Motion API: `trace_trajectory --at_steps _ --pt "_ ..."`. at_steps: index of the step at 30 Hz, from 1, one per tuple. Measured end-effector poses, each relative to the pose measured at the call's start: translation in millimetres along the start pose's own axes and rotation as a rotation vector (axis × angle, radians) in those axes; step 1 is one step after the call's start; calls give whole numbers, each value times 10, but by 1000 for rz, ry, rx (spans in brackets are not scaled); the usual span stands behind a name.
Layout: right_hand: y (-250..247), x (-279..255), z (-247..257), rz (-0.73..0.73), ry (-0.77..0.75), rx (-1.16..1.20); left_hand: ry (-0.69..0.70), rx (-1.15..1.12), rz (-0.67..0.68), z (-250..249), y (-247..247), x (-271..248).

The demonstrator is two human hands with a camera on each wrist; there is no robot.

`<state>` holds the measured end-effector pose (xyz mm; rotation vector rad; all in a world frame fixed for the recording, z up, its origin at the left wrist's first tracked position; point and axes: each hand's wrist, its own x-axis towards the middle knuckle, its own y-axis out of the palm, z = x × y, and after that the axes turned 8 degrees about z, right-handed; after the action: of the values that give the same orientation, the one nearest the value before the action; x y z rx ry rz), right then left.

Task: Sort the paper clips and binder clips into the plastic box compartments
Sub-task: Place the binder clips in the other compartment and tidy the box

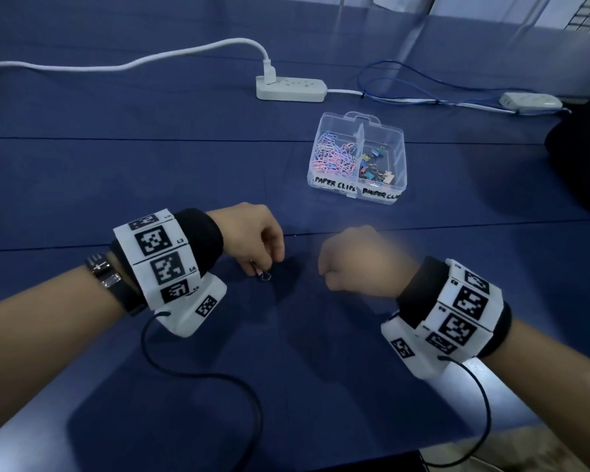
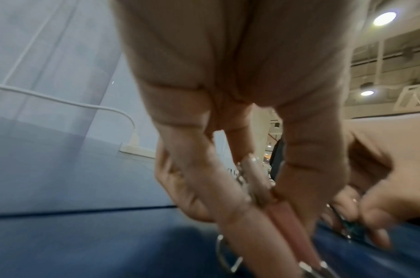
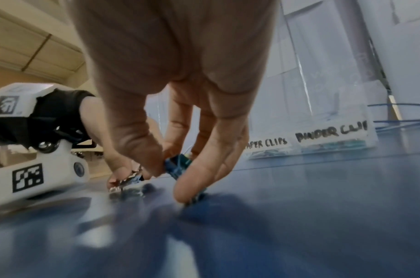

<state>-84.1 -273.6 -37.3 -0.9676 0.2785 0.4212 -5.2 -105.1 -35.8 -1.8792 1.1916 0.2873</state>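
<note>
A clear plastic box [image 1: 399,144] stands on the blue table beyond my hands, its front labelled "PAPER CLIPS" and "BINDER CLIPS". Pastel paper clips [image 1: 334,155] fill the left compartment and coloured binder clips [image 1: 377,166] lie in the right one. My left hand [image 1: 266,267] is low over the table and pinches a pink binder clip [image 2: 285,216] with silver wire handles. Close beside it, my right hand [image 1: 324,274] is blurred and curled, pinching a blue binder clip [image 3: 177,165] just above the tabletop. The box [image 3: 311,143] stands behind that hand.
A white power strip [image 1: 290,88] with a plugged-in white cable lies behind the box. A second strip [image 1: 532,102] and looped blue wire [image 1: 399,83] lie at the back right. A dark object [image 1: 579,148] fills the right edge. Black wrist-camera cords [image 1: 198,373] trail across the near table.
</note>
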Motion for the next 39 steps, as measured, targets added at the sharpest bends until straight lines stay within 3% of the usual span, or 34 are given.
trace_trajectory --at_steps 4,8,17,21,28,32,36,39 --pt "-18 8 -19 -9 36 89 34 318 -30 0 86 -67" --pt "-40 -6 -22 -9 37 137 54 491 -23 -23 193 -95" --pt "-50 -17 -77 -21 27 171 119 349 -67 -106 175 -160" --pt "-57 -1 -108 -13 28 219 166 498 22 -225 397 -137" --pt "-53 7 -154 2 22 247 150 601 0 -245 447 -49" --pt "-83 13 -227 -50 33 288 129 521 -19 -292 322 -21" --pt "-155 -15 -341 -51 57 342 150 209 -108 -473 -24 103" --pt "-362 -31 -440 -173 65 344 210 -61 -169 -688 -278 317"
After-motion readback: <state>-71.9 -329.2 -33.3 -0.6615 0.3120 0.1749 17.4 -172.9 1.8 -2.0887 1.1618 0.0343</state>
